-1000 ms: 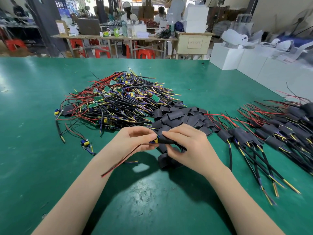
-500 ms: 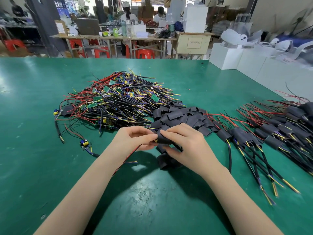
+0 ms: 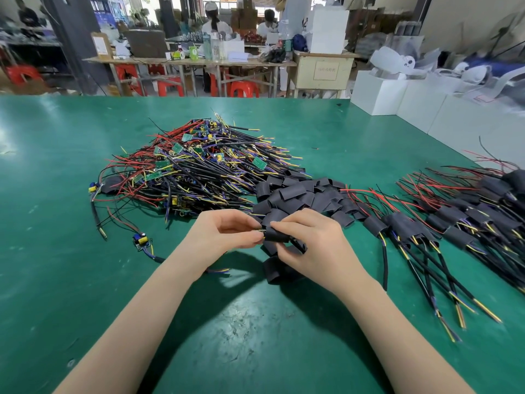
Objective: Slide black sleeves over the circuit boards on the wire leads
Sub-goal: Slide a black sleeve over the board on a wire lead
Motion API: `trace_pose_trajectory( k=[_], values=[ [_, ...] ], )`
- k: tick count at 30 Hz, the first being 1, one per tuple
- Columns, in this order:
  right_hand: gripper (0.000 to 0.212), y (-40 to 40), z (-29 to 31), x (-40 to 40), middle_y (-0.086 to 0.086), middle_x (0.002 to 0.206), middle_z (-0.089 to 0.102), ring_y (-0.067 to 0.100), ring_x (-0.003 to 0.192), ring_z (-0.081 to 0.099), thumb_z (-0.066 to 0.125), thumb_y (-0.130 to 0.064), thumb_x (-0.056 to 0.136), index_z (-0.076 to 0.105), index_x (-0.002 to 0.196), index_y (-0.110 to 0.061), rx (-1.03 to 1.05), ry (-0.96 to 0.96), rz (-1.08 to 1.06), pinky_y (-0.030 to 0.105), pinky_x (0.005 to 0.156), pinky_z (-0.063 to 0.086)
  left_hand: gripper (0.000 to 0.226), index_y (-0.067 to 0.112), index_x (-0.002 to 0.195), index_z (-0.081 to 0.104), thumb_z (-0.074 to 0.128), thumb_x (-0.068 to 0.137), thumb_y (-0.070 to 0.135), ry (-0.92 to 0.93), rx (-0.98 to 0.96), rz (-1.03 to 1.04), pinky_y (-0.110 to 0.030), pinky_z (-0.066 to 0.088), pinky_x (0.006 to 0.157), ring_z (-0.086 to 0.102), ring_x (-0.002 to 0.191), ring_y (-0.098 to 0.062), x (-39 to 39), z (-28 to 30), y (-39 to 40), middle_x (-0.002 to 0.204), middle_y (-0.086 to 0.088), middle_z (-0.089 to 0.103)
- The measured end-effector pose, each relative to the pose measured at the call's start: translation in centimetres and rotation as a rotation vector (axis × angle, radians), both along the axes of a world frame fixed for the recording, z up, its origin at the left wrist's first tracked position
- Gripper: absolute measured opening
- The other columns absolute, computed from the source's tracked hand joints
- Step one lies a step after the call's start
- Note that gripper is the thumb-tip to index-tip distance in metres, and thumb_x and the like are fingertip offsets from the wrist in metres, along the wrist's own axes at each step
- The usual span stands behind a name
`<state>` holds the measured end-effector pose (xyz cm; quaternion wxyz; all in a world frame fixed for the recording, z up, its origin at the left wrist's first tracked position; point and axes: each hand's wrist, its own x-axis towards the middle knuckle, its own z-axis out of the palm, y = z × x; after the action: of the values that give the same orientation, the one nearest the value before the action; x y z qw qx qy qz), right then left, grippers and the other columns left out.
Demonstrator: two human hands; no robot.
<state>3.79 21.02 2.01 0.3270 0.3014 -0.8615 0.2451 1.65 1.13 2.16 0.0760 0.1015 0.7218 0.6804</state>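
Note:
Over the green table (image 3: 71, 251), my right hand (image 3: 315, 245) pinches a black sleeve (image 3: 277, 236) at the centre. My left hand (image 3: 224, 237) pinches the wire lead end going into the sleeve's left opening; the circuit board itself is hidden inside the sleeve and fingers. A pile of unsleeved leads with small green boards (image 3: 187, 172) lies behind my left hand. Loose black sleeves (image 3: 295, 194) are heaped behind my hands. Sleeved leads (image 3: 460, 220) lie in a row at the right.
One single board with wires (image 3: 141, 240) lies alone left of my left hand. A flattened sleeve (image 3: 277, 273) lies on the table under my right hand. White boxes (image 3: 397, 95) stand at the table's far right edge. People work at tables behind.
My left hand has pushed the lead further into the sleeve; the yellow component seen at the sleeve's mouth and the red wire trailing under my left wrist are no longer visible.

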Motion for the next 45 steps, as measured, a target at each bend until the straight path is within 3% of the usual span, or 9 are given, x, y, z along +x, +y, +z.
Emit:
trace_pose_trajectory(
  k=[6, 12, 16, 20, 23, 31, 36, 41, 45],
  values=[
    [0.02, 0.1, 0.0, 0.2, 0.001, 0.083, 0.069, 0.02, 0.071, 0.06, 0.068, -0.014, 0.074, 0.075, 0.092, -0.01, -0.025, -0.059, -0.008, 0.032, 0.062, 0.052, 0.02, 0.011, 0.084, 0.073, 0.078, 0.073, -0.005, 0.233, -0.132, -0.009, -0.017, 0.054, 0.072, 0.07, 0.073, -0.011, 0.1, -0.1, 0.4, 0.082, -0.006, 0.076],
    [0.023, 0.1, 0.4, 0.3, 0.002, 0.086, 0.069, 0.02, 0.078, 0.063, 0.071, -0.016, 0.074, 0.075, 0.095, -0.009, -0.133, -0.1, 0.002, 0.032, 0.068, 0.052, 0.027, 0.008, 0.096, 0.074, 0.076, 0.07, 0.016, 0.055, 0.04, -0.074, -0.022, 0.056, 0.073, 0.073, 0.086, -0.019, -0.3, 0.3, -0.7, 0.092, -0.013, 0.075],
    [0.025, 0.2, 0.6, 0.3, -0.002, 0.083, 0.068, 0.023, 0.077, 0.058, 0.07, -0.022, 0.072, 0.075, 0.095, -0.013, -0.072, -0.106, -0.021, 0.032, 0.07, 0.051, 0.015, 0.006, 0.09, 0.073, 0.075, 0.076, 0.003, 0.024, 0.013, -0.071, -0.02, 0.056, 0.07, 0.073, 0.078, -0.017, -0.5, -0.1, -0.7, 0.085, -0.011, 0.076],
    [0.03, 0.4, 0.7, 0.2, -0.005, 0.07, 0.066, 0.023, 0.066, 0.056, 0.067, -0.039, 0.068, 0.074, 0.088, -0.019, -0.041, -0.134, -0.174, 0.035, 0.064, 0.049, 0.019, 0.007, 0.092, 0.073, 0.075, 0.076, -0.004, 0.091, -0.005, -0.075, -0.018, 0.054, 0.075, 0.071, 0.081, -0.015, -0.5, -0.1, -0.7, 0.09, -0.01, 0.076],
    [0.031, 0.3, 0.3, 0.1, -0.001, 0.065, 0.064, 0.024, 0.065, 0.057, 0.066, -0.039, 0.068, 0.072, 0.084, -0.014, 0.008, -0.182, -0.192, 0.037, 0.061, 0.047, 0.02, 0.01, 0.09, 0.074, 0.077, 0.074, -0.002, 0.145, -0.035, -0.057, -0.017, 0.052, 0.076, 0.07, 0.081, -0.013, -0.5, -0.1, -0.6, 0.089, -0.006, 0.076],
    [0.034, -0.7, -0.3, 0.2, -0.003, 0.082, 0.066, 0.022, 0.081, 0.057, 0.073, -0.03, 0.077, 0.068, 0.108, -0.019, 0.029, -0.244, -0.102, 0.035, 0.072, 0.044, 0.018, 0.007, 0.089, 0.074, 0.075, 0.076, -0.005, 0.142, -0.039, -0.099, -0.018, 0.053, 0.072, 0.071, 0.077, -0.015, 0.0, -0.2, 0.2, 0.086, -0.009, 0.076],
    [0.042, 0.2, -0.1, -0.3, -0.007, 0.085, 0.066, 0.022, 0.085, 0.056, 0.062, -0.059, 0.074, 0.065, 0.1, -0.026, 0.239, -0.249, -0.398, 0.035, 0.075, 0.038, 0.014, 0.005, 0.086, 0.073, 0.076, 0.075, -0.004, 0.179, -0.047, -0.029, -0.02, 0.055, 0.069, 0.068, 0.067, -0.015, -0.2, -0.1, 0.1, 0.079, -0.008, 0.074],
    [0.038, 0.7, -0.8, -0.5, -0.004, 0.105, 0.064, 0.023, 0.106, 0.052, 0.052, -0.047, 0.086, 0.058, 0.116, -0.024, 0.38, -0.309, -0.418, 0.036, 0.084, 0.034, 0.013, 0.003, 0.082, 0.071, 0.074, 0.076, -0.007, 0.152, 0.013, 0.076, -0.017, 0.053, 0.063, 0.067, 0.06, -0.013, -0.5, -0.1, 0.1, 0.07, -0.006, 0.072],
    [0.034, 0.1, -1.0, -0.6, -0.004, 0.106, 0.059, 0.021, 0.107, 0.049, 0.048, -0.044, 0.089, 0.053, 0.116, -0.023, 0.378, -0.275, -0.382, 0.034, 0.087, 0.032, 0.012, 0.003, 0.083, 0.07, 0.075, 0.076, -0.006, 0.131, 0.007, 0.085, -0.018, 0.054, 0.062, 0.068, 0.061, -0.013, -0.2, -0.3, 0.6, 0.07, -0.005, 0.073]
  ],
)
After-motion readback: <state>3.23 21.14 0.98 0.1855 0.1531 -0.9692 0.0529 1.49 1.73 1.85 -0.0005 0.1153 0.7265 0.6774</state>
